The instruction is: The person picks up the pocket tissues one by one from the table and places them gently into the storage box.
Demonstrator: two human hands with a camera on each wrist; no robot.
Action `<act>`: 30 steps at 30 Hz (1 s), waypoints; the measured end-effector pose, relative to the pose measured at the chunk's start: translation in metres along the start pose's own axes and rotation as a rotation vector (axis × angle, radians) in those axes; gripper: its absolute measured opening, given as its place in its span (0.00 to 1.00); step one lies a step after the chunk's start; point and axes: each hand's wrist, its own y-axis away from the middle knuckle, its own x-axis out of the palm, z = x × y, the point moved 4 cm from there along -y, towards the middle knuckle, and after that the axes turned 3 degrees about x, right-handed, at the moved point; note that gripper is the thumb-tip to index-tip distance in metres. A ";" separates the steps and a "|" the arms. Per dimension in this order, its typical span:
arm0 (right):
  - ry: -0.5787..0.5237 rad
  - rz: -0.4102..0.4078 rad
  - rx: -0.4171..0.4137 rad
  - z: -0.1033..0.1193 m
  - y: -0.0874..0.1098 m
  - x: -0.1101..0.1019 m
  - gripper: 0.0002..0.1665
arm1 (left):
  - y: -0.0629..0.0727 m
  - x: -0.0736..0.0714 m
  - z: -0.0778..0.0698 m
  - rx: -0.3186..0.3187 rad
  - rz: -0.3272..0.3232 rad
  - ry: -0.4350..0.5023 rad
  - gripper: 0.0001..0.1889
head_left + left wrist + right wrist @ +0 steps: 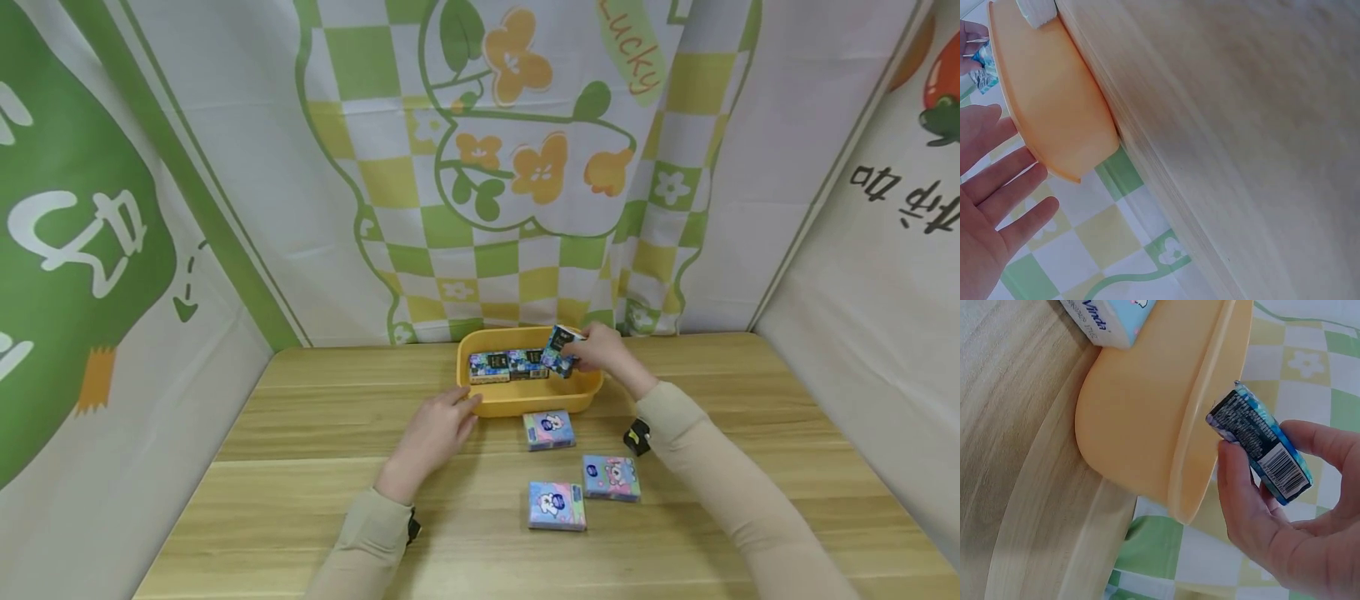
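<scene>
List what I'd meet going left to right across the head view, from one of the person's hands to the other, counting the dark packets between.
left hand → first dark packet → second dark packet → tilted dark packet → right hand, which grips it.

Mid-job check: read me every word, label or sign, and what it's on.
"Lucky": hanging cloth.
"Vinda": blue-and-white pack by the yellow basket.
Too small or blurred: print and barcode digits on the packet in the right hand; print on the other packs.
Left wall and right wall characters: partly cut off; I can't read them reliably.
</scene>
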 end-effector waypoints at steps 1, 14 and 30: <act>0.021 -0.017 -0.006 0.000 0.000 -0.001 0.18 | 0.000 0.000 0.000 0.001 0.000 -0.001 0.17; 0.067 -0.089 -0.025 0.003 -0.003 -0.003 0.23 | 0.000 -0.003 -0.002 -0.004 0.008 -0.002 0.17; 0.083 -0.156 -0.038 0.000 -0.011 -0.002 0.25 | 0.001 -0.003 -0.002 0.005 0.009 -0.017 0.17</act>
